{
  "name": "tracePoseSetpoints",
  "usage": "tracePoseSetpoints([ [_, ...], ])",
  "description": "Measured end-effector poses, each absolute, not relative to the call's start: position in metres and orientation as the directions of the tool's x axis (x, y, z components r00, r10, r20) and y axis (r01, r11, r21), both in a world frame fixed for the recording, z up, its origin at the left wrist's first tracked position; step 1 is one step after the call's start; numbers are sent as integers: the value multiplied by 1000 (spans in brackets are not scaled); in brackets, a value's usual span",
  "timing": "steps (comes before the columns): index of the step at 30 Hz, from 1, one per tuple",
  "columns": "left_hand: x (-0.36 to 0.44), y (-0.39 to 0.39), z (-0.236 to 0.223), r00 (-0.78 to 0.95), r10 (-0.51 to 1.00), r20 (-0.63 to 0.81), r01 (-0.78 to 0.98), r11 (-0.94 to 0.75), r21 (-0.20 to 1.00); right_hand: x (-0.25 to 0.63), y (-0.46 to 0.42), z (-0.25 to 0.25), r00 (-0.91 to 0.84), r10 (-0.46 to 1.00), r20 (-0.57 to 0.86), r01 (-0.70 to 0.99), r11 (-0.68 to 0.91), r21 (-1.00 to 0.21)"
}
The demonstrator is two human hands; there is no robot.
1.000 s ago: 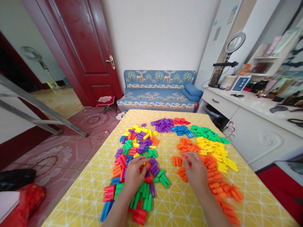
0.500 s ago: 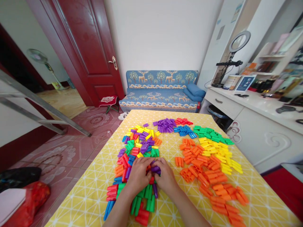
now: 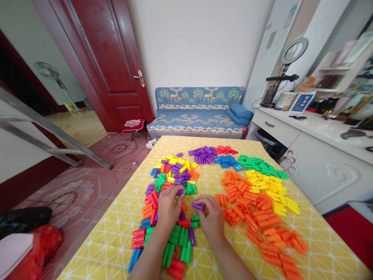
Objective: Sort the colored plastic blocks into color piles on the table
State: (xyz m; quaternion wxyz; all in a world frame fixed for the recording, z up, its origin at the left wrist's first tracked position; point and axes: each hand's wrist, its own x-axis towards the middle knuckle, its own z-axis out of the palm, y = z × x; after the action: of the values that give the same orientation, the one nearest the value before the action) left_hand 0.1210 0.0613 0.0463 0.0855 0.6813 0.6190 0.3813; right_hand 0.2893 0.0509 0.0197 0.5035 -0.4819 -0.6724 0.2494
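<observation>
Pinching purple piece [image 3: 197, 205] — right hand [image 3: 214, 220], near orange pile [image 3: 251, 208].

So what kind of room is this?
It looks like a room in someone's home, maybe a living room or bedroom: there's a blue sofa with deer on it, a dark red door and a little folding stool.

Looks forward and down from the person's head, close over left hand [image 3: 169, 207], right hand [image 3: 213, 220] and yellow surface [image 3: 116, 241], facing the sofa [image 3: 198, 112] beyond, with door [image 3: 100, 58] at left and cabinet [image 3: 313, 149] at right.
</observation>
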Motion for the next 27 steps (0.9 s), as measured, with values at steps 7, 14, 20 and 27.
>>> tracePoseSetpoints([
  [7, 123, 68, 42, 34, 955, 294, 892, -162, 422, 294, 41, 47, -270, 911, 313, 743, 404, -534],
  [14, 121, 66, 40, 20, 964, 265, 875, -146, 462, 309, 60, 44, -374, 909, 185, 776, 416, -474],
  [20, 121, 66, 41, 1, 966, 258, 864, -131, 486, 318, 159, 62, -191, 965, 178, 882, 248, -401],
  [27, 121, 68, 41, -4, 965, 263, 860, -131, 493, 318, 220, 53, -61, 970, 235, 911, 151, -384],
])
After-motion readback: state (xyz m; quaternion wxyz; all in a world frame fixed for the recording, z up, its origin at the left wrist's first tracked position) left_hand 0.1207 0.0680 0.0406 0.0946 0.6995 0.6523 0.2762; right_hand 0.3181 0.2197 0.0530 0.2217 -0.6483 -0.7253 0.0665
